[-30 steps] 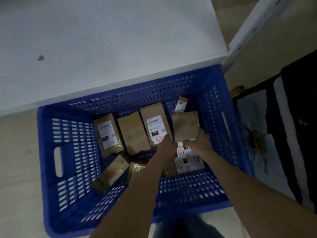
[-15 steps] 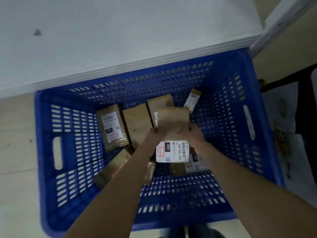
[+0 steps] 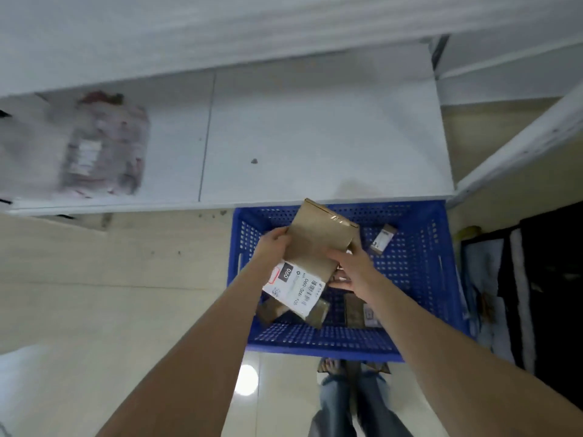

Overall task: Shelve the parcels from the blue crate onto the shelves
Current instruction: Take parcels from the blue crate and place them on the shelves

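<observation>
At the far left a wrapped parcel (image 3: 101,143) is seen lying on the white shelf (image 3: 315,137), but it is smeared by motion blur: a pale label can be made out on it and nothing on it can be read. The tiled floor (image 3: 126,279) is seen below the shelf's front edge. Nearer the middle, a brown parcel (image 3: 318,244) is held tilted in the air above the blue crate (image 3: 419,279), just in front of the shelf edge. Its left edge is gripped by the left hand (image 3: 274,244), with the fingers curled over it. A white label (image 3: 293,287) is stuck to the parcel's near end and is seen upside down: "060" is printed in white on a black block, a longer number beginning "060-066" runs beside a barcode, and a red-outlined box holds handwriting that cannot be read. The parcel's right side is gripped by the right hand (image 3: 353,266), with the thumb laid on the top face and the fingers partly hidden beneath. Inside the crate a small box (image 3: 382,239) with an unreadable label is propped toward the far right corner, and other parcels (image 3: 355,310) on the bottom are largely covered by the held parcel and the arms. A dark bag (image 3: 552,279) is cut off by the right edge.
</observation>
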